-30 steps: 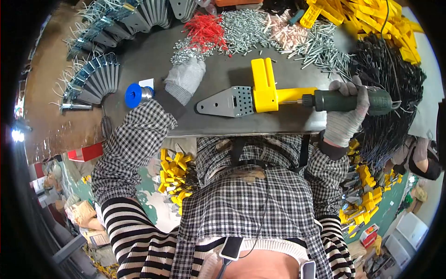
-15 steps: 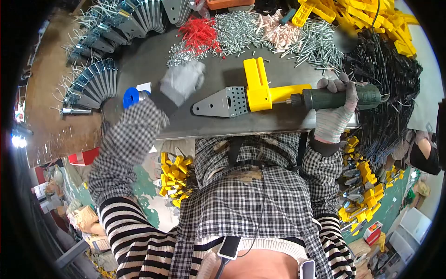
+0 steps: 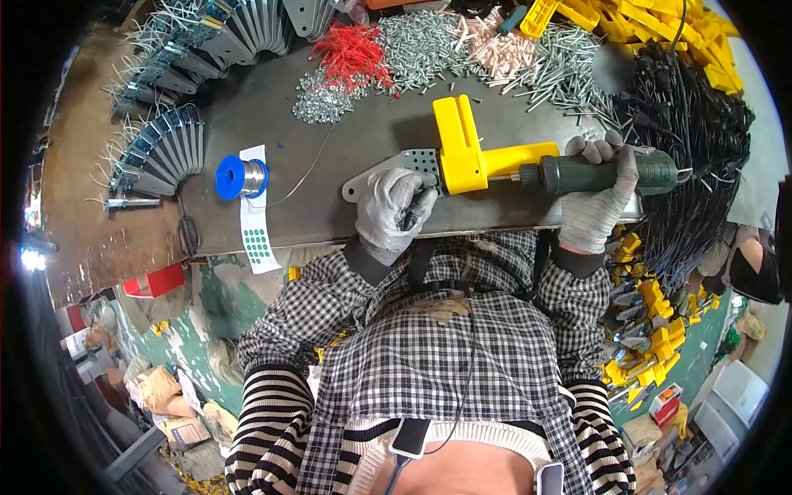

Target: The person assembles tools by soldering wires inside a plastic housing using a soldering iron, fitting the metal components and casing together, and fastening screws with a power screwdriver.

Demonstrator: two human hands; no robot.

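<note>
My right hand (image 3: 598, 198), in a striped grey glove, is wrapped round a dark green power screwdriver (image 3: 643, 173) that lies level, its bit pointing left. The bit meets a yellow plastic handle part (image 3: 462, 148), which is joined to a grey perforated metal plate (image 3: 421, 160) on the bench. Over that plate sits my left hand (image 3: 396, 206), gloved, its fingers curled closed against it. The glove covers the plate's middle, and whatever those fingers hold is hidden.
Loose nuts (image 3: 323, 97), red pieces (image 3: 351, 54) and screws (image 3: 569, 70) are heaped at the back. A blue wire spool (image 3: 232, 177) and a sticker strip (image 3: 257, 239) lie left, near fanned metal plates (image 3: 169, 148). Black cables (image 3: 701, 140) and yellow parts (image 3: 660, 29) crowd the right.
My left hand has come from the area near the nuts, down and right, onto the metal plate. The spool and sticker strip are uncovered. My right hand keeps its hold on the screwdriver.
</note>
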